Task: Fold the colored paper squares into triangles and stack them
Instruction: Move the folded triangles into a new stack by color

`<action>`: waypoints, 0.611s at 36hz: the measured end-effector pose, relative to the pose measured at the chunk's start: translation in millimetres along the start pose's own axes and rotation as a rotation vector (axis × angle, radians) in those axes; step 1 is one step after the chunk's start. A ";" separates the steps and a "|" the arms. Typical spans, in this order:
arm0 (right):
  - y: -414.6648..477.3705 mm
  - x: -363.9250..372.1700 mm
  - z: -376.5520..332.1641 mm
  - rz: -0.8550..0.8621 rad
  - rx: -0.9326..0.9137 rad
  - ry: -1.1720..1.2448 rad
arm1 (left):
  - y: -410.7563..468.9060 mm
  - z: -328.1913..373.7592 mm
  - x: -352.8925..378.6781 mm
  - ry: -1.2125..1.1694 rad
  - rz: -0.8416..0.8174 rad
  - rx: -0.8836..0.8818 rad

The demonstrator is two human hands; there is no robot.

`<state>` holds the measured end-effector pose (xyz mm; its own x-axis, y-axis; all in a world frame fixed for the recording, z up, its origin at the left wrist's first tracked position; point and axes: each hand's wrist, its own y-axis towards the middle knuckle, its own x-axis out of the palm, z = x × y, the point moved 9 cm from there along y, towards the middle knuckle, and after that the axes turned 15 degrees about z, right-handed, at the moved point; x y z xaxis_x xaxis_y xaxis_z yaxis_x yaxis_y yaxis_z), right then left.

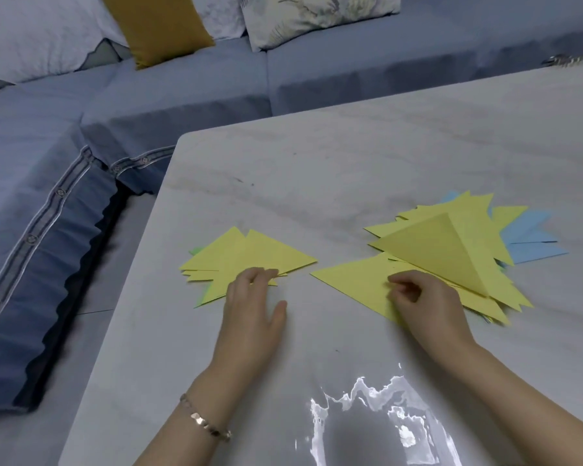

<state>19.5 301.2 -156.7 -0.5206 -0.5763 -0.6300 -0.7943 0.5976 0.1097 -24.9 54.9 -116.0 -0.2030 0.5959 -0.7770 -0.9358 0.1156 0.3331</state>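
A stack of folded yellow triangles (246, 257) with green edges peeking out underneath lies on the table's left part. My left hand (253, 311) lies flat with its fingertips resting on the stack's near edge. To the right spreads a loose pile of yellow paper sheets (465, 230) over blue ones (532, 240); its top sheet is half folded and stands up. My right hand (421, 304) has its fingers curled and pinches the near edge of a yellow sheet (354, 277) that sticks out of the pile.
The papers lie on a pale marble-look table (317, 169) with a glossy glare patch near me. A blue-grey sofa (182, 79) with a mustard cushion (155, 25) and patterned pillows wraps round the table's far and left sides.
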 end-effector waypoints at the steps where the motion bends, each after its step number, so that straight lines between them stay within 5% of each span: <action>1: -1.4 3.8 0.5 -0.005 0.011 -0.009 | -2.3 4.1 2.3 -0.011 -0.008 0.011; 7: -8.6 26.3 -3.2 -0.077 0.016 -0.266 | -11.1 15.4 13.8 -0.040 -0.044 0.042; 16: -24.5 44.9 -32.4 -0.295 -0.186 0.039 | -17.1 23.5 28.8 -0.063 -0.110 0.052; 22: -29.0 49.3 -52.4 -0.363 -0.355 0.040 | -34.1 32.8 41.6 -0.070 -0.154 0.118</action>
<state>0.4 226.3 -150.6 -0.1973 -0.7370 -0.6464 -0.9801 0.1327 0.1478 8.0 101.8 -142.2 -0.0356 0.6170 -0.7862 -0.9132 0.2995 0.2764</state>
